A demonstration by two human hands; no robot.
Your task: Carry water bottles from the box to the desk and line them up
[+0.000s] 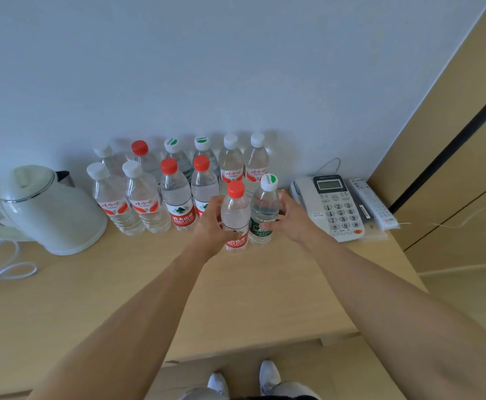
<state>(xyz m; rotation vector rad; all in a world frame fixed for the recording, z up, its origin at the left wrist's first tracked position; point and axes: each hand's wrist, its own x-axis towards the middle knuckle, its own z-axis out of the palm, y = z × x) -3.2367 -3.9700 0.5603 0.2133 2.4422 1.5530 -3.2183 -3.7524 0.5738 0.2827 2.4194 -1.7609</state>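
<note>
Near edge: bare forearms reach over smooth light-wood tabletop [265, 298]. L hand [211, 226] w/ fingers curled round red-cap bottle [235, 217], clear ribbed plastic, upright on tabletop. R hand [288, 219], fingers wrapped on green-label bottle [263, 212] w/ white-green cap, touching red-cap one at its 3 o'clock. Behind, 10–12 o'clock: two rows of clear bottles [175, 180] against pale wall. Glossy white rounded kettle [48, 209] at 9, boxy grey keypad phone [334, 206] at 2.
</note>
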